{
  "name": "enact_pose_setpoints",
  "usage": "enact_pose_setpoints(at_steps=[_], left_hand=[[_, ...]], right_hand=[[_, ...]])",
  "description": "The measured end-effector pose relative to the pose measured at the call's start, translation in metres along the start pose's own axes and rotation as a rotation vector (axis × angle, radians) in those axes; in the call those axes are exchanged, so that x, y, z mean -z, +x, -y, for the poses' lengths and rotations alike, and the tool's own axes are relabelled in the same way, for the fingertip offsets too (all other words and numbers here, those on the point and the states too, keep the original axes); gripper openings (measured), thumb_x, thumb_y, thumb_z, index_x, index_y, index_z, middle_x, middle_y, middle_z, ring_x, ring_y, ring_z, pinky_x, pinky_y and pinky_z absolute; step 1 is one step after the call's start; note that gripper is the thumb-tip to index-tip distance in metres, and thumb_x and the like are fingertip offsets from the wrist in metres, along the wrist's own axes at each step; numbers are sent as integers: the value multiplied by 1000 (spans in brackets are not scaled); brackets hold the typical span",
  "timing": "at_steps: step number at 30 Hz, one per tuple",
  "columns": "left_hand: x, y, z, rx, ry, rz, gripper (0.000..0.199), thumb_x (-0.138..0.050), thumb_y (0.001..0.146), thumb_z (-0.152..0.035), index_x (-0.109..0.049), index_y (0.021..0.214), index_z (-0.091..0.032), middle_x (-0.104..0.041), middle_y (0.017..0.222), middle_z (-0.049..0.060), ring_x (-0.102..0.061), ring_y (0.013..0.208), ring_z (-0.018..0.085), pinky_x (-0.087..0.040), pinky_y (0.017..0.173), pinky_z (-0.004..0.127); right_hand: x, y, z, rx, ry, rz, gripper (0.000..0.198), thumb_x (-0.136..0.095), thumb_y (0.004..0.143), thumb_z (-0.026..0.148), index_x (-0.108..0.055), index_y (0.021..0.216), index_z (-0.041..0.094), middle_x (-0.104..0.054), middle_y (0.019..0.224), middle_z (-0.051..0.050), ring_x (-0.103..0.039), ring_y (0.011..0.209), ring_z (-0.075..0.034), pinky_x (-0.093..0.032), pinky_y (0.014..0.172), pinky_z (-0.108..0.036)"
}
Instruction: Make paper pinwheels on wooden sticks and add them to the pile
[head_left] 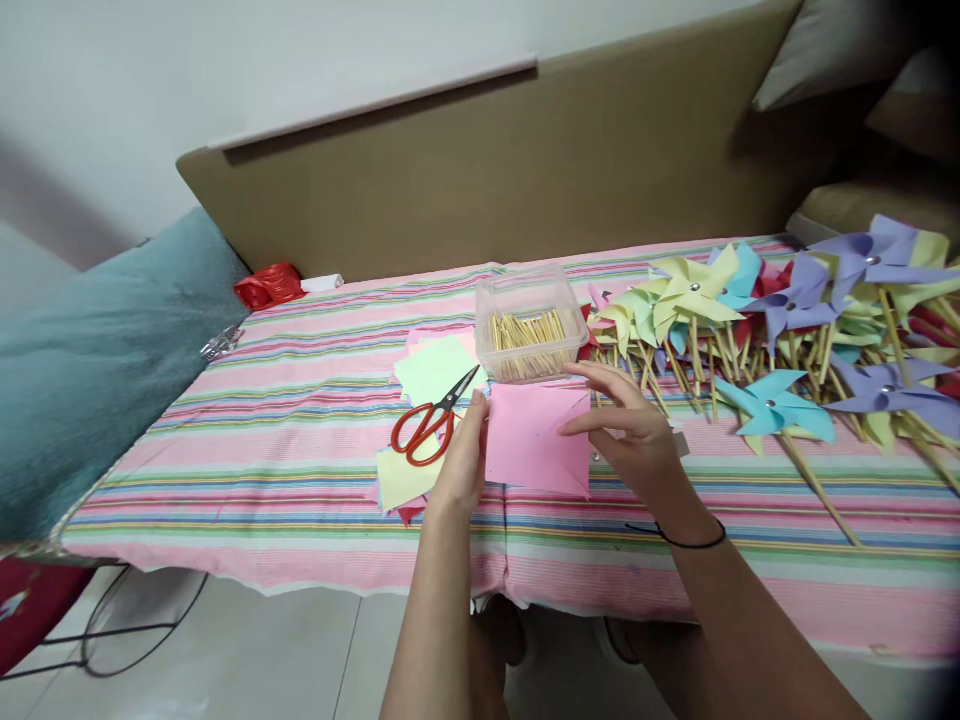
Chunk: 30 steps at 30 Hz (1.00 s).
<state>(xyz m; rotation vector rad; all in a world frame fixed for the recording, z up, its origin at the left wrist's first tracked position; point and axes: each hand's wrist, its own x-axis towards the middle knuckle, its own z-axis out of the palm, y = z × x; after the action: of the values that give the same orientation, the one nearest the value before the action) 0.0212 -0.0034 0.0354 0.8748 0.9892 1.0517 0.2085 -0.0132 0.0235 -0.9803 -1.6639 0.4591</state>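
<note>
A pink paper square point(525, 440) is held up over the striped cloth, with diagonal cuts or creases showing at its right-hand corners. My left hand point(465, 455) is closed on its left edge, thumb upward. At the right edge, fingers of my right hand point(626, 425) pinch the paper, one fingertip lying on its face and another finger reaching past the top corner. Scissors with red handles point(424, 432) lie just left of my left hand, on a pile of coloured paper squares point(435, 370). Behind the pink square stands a clear plastic box point(491, 350) of short wooden sticks point(529, 328).
Many finished paper pinwheels on sticks point(694, 288) are heaped at the right, a blue pinwheel point(772, 405) nearest. A red plastic bag point(268, 287) and a small clear packet point(221, 343) lie at the left. The striped cloth point(300, 440) ends at the front edge.
</note>
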Motion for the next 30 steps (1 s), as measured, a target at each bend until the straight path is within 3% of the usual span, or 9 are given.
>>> enact_pose_setpoints(at_steps=[5,9,13,17,24,30], left_hand=[[0,-3,1,-48,59,87,53,-77,63,-40,-65,107,-14,-73,92,10,-69,80,24,-53,73,34],[1,-3,2,-67,47,-21,48,-80,59,-30,-66,102,-13,-74,86,8,-68,68,19,-54,67,32],[1,-2,1,-93,41,-121,44,-80,58,-28,-66,96,-12,-74,84,8,-67,67,18,-54,66,32],[2,-2,-1,-133,57,-177,46,-81,55,-28,-65,95,-12,-74,86,9,-67,69,18,-54,68,32],[1,-4,-1,-143,91,-138,46,-79,59,-30,-64,98,-13,-73,83,7,-67,67,18,-54,63,29],[-4,-2,1,-152,55,-114,43,-78,62,-32,-64,98,-14,-74,84,6,-68,69,17,-54,66,29]], right_hand=[[-1,1,1,21,15,24,39,-47,74,5,-75,70,31,-58,128,3,-47,125,-25,-39,103,-49],[1,-1,-2,-66,122,63,27,-54,82,13,-76,77,29,-59,129,-1,-49,124,-24,-40,103,-46],[0,-5,-6,-218,300,217,17,-60,83,23,-75,89,27,-72,101,-4,-66,98,-21,-54,85,-37],[-3,-7,-5,-314,410,299,12,-66,79,28,-75,87,24,-73,82,-3,-69,78,-18,-56,69,-30],[-12,-4,1,-401,467,178,12,-71,76,35,-75,74,24,-69,76,-3,-66,74,-16,-56,69,-29],[-25,-4,3,-636,593,-29,18,-79,65,36,-71,71,21,-67,71,-1,-64,68,-15,-57,69,-31]])
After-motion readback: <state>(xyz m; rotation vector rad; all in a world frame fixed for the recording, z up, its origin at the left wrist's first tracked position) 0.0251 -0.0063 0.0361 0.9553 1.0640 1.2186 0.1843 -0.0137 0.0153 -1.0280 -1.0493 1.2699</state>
